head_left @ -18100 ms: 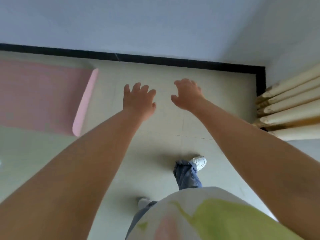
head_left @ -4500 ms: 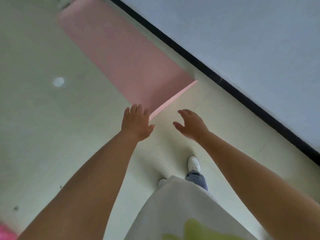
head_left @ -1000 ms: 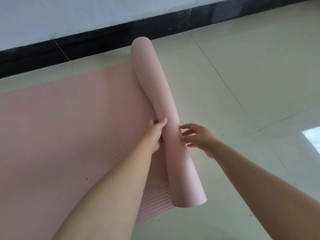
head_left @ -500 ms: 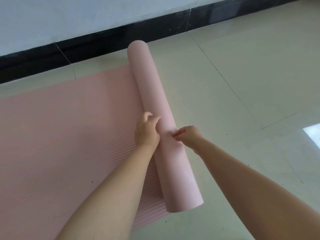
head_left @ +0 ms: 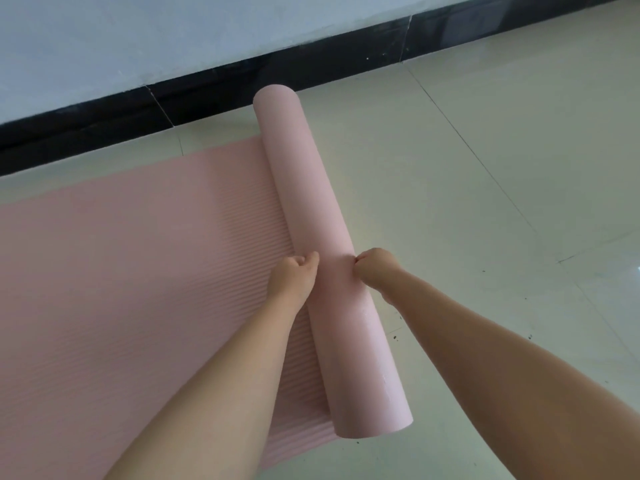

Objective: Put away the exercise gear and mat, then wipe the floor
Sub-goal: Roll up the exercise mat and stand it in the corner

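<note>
A pink ribbed exercise mat lies flat on the floor to the left, its right end wound into a tight roll that runs from near the wall towards me. My left hand grips the roll's left side with curled fingers, where the roll meets the flat part. My right hand grips the right side at the same height, fingers curled against the roll. Both forearms reach in from below.
Pale floor tiles stretch to the right of the roll, with a few dark specks. A black skirting strip and a light wall border the far side, close to the roll's far end.
The roll has moved a little to the left over the flat mat and looks tighter. Both hands have curled in closer on its sides than one second ago.
</note>
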Available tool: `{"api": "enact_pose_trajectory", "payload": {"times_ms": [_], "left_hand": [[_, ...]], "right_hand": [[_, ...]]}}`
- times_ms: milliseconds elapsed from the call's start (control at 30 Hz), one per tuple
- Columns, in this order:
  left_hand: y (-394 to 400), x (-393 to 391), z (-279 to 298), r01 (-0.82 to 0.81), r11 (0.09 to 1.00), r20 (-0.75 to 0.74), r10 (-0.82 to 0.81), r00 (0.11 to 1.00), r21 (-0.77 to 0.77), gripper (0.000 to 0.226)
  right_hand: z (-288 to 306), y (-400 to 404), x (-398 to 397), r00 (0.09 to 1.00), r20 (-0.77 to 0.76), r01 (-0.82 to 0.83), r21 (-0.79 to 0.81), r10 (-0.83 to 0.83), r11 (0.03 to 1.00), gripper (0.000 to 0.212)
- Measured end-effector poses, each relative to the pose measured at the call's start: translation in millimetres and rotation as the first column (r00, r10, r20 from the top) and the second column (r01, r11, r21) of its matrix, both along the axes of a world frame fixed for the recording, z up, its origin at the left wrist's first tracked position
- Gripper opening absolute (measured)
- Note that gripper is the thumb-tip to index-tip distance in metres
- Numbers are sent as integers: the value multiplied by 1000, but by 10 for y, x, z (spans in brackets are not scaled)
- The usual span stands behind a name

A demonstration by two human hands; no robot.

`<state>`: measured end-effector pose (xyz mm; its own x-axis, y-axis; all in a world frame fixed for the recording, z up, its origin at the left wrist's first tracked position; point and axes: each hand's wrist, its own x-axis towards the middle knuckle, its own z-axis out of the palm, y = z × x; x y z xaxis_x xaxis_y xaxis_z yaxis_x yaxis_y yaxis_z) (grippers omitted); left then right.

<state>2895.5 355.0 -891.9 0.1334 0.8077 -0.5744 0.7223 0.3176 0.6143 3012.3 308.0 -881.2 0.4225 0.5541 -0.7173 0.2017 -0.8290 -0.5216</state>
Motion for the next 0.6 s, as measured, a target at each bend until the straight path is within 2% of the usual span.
{"api": "enact_pose_trajectory", "payload": {"times_ms": [100,200,267,367,433,500,600], "left_hand": [[-25,-151,-14,-105,985,135,123,983,-139,29],[-42,-277,-74,-122,968,202,167,965,-218,34],[-45,-335,-121,-107,964,243,167,956,-242,32],[-39,-473,-190,-126,942,292,222,930,-311,14],[-44,-581,-220,-139,929,295,247,923,-342,19],[-14,-642,-215,-143,953,215,204,955,-267,39],[102,-725,-167,-95,995,73,97,993,-19,70]], "right_hand": [[1,70,-83,997,43,-65,-16,65,998,29],[15,54,-116,995,54,-88,17,87,996,39],[19,31,-127,996,31,-80,48,79,996,41],[87,29,-182,997,-52,-53,79,57,996,40],[122,49,-233,992,-103,-60,88,69,994,39],[149,90,-278,990,-121,-66,111,79,992,38],[148,114,-337,991,-109,-67,148,83,987,43]]}}
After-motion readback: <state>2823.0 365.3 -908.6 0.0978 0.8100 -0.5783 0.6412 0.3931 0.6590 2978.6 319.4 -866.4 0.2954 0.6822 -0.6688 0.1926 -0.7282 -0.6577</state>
